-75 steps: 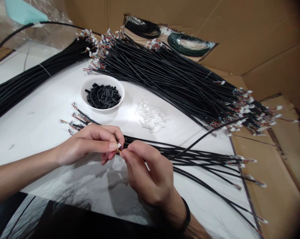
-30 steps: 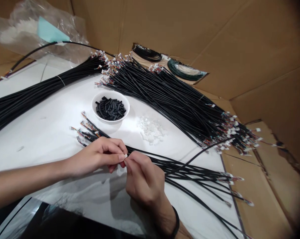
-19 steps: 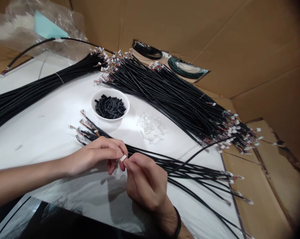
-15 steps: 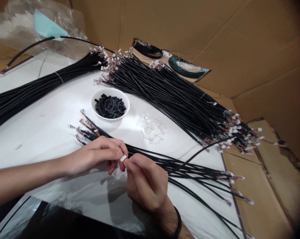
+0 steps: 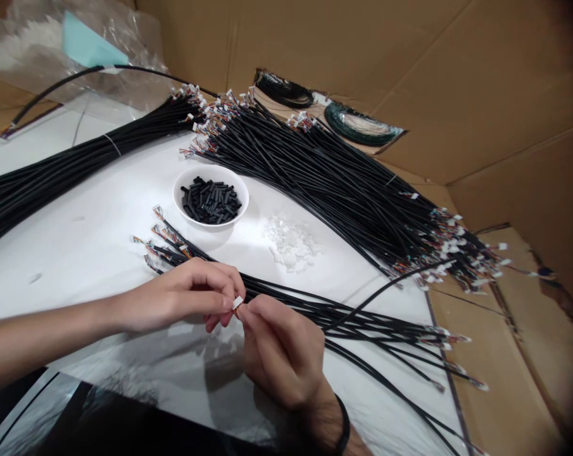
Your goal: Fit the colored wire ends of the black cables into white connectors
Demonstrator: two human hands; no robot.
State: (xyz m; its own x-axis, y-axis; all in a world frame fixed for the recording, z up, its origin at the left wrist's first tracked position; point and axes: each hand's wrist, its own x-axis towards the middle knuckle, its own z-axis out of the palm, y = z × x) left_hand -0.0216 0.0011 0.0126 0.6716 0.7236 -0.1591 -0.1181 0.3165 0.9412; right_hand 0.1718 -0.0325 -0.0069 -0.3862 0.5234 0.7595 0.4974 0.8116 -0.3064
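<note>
1. I have both hands drawn together at the middle of my view, working on one cable end. My left hand is curled, with its thumb and forefinger closed on a small white connector.
2. My right hand is nearly closed too. Its fingertips pinch just below the connector, apparently on the coloured leads, though the fingers hide most of them, so I cannot tell exactly how they grip.
3. The connector sits between my fingertips, just above the white sheet. Its cable joins the loose black cables fanning out to the right under my right hand.
4. More cable ends lie just beyond my left hand, near the white bowl of short black sleeves.
5. Beside the bowl is a scattered pile of small white plastic pieces.
6. A broad fan of black cables and a tied bundle lie further off, well apart from my hands. Nothing sits between my fingertips. A black wristband circles my right wrist.
</note>
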